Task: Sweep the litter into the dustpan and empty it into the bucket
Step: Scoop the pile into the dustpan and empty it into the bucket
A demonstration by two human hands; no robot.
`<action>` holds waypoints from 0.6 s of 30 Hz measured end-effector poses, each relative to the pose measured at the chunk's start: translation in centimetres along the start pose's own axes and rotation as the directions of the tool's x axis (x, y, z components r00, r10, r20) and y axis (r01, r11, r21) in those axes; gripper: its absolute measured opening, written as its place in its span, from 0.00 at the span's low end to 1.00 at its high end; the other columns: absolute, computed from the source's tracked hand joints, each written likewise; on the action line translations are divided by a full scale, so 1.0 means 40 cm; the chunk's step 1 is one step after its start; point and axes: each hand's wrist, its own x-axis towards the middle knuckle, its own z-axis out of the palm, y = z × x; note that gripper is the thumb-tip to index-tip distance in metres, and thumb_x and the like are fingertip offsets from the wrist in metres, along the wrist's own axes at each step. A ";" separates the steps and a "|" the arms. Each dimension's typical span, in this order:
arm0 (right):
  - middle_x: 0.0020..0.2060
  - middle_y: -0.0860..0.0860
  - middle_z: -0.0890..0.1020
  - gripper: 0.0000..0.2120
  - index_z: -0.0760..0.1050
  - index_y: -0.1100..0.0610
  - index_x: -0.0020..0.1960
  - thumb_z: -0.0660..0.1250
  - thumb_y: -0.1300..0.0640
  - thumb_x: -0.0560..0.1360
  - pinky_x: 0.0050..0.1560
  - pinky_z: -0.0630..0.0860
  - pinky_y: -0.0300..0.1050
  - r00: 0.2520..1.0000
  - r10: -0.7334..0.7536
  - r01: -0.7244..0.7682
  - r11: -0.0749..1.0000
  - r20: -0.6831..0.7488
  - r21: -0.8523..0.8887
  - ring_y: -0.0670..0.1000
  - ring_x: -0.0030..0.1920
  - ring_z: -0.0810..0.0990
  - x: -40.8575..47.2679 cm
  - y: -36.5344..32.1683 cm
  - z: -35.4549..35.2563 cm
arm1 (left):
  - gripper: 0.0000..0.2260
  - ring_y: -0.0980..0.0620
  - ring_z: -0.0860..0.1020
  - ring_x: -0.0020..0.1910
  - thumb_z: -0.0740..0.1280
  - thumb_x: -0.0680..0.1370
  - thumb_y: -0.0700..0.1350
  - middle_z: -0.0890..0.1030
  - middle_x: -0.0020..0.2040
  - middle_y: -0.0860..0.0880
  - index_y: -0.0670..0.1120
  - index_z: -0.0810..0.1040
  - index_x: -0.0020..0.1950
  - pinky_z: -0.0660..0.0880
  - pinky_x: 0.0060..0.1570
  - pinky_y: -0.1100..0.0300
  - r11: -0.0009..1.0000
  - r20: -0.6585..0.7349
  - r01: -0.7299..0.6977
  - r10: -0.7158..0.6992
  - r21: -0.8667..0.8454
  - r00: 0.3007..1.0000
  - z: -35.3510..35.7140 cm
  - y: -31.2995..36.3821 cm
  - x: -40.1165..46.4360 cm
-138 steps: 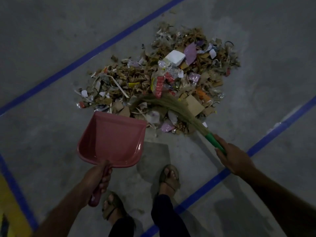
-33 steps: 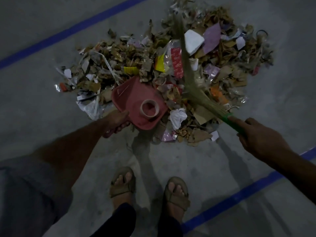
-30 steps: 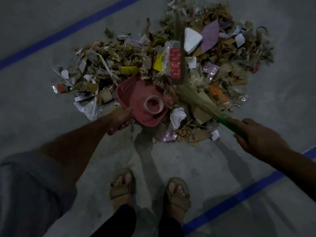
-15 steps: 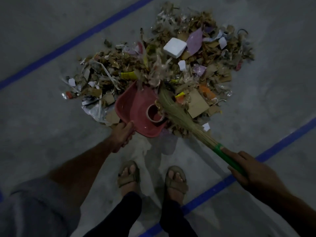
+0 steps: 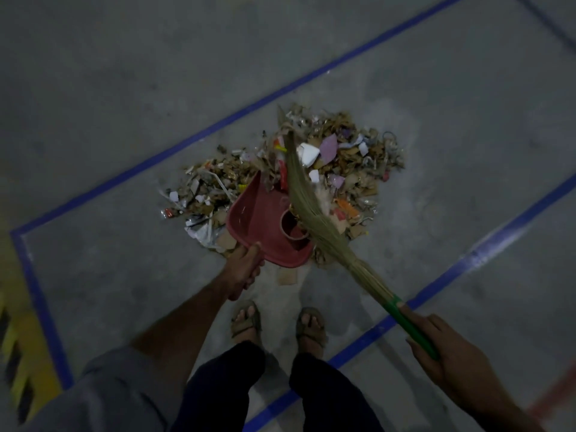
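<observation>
- The left hand [image 5: 242,269] is clenched round the handle of the red plastic dustpan [image 5: 261,224], mouth pushed into the near edge of the heap and tilted up on one side, which looks meant to give scraps a ramp in and a wall to stop against.
- Right hand [image 5: 442,350] wraps the green handle of the straw-bristled broom [image 5: 307,210]; that grip sits low on the handle, near the bristles, probably for short, controlled strokes.
- Bristles lie stretched across the pile of torn cardboard, paper and plastic litter [image 5: 346,163], tip at the far side, the sheaf crossing the pan's right edge — placed, I'd judge, to drag a load back towards the pan.
- In the pan already: a pale tape roll [image 5: 291,226]; otherwise it looks nearly bare.
- Most litter sits on the grey concrete floor [image 5: 124,88], inside the blue painted lines [image 5: 199,137].
- Sandalled feet [image 5: 246,319] stand just behind the pan.
- No bucket in view, so emptying is a way off.
</observation>
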 end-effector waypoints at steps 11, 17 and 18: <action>0.47 0.38 0.71 0.37 0.55 0.30 0.76 0.70 0.52 0.77 0.28 0.67 0.27 0.993 -0.026 0.026 1.000 -0.119 -0.001 0.41 0.36 0.75 -0.273 -0.143 -0.179 | 0.21 0.54 0.62 0.18 0.56 0.85 0.56 0.70 0.24 0.50 0.42 0.71 0.41 0.58 0.21 0.66 0.982 -0.045 -0.163 0.159 -0.091 0.986 0.019 0.231 -0.328; 0.48 0.40 0.74 0.40 0.57 0.31 0.76 0.74 0.53 0.74 0.27 0.72 0.30 0.984 -0.039 0.044 0.999 -0.173 0.025 0.41 0.34 0.76 -0.387 -0.162 -0.236 | 0.24 0.51 0.63 0.20 0.57 0.84 0.57 0.68 0.24 0.45 0.48 0.71 0.30 0.58 0.25 0.62 0.965 0.002 -0.252 0.253 -0.076 0.967 0.031 0.298 -0.435; 0.48 0.40 0.74 0.40 0.57 0.31 0.76 0.74 0.53 0.74 0.27 0.71 0.30 0.983 -0.046 0.050 0.999 -0.177 0.018 0.40 0.34 0.75 -0.403 -0.166 -0.242 | 0.25 0.52 0.63 0.20 0.57 0.84 0.57 0.68 0.24 0.45 0.50 0.70 0.29 0.58 0.25 0.62 0.964 0.010 -0.256 0.258 -0.074 0.966 0.034 0.307 -0.449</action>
